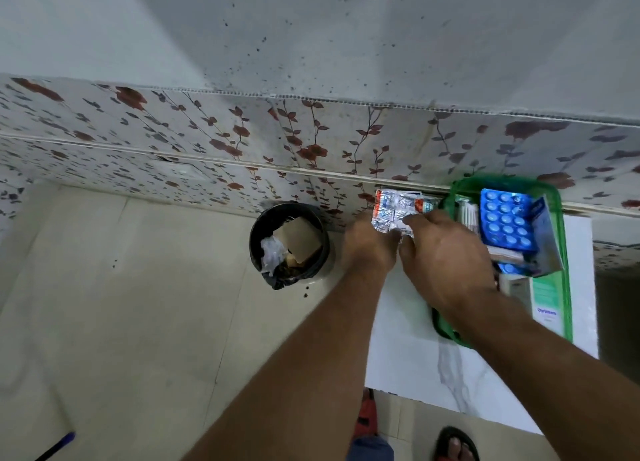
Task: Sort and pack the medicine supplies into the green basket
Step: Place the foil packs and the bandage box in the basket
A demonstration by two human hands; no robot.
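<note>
The see-through green plastic basket [562, 253] sits on a white marble-look surface right by the flowery wall tiles. Inside it there's a blue blister sheet of round tablets [506, 218] leaning on top, a white-and-green carton [545, 299] nearer the camera, and some white sticks on the left. A crinkly silver foil medicine strip [398, 209] is held just left of the basket's rim.

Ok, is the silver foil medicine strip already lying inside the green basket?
No: both hands, left hand and right hand, hold the foil strip up beside the green basket, outside its rim.
</note>
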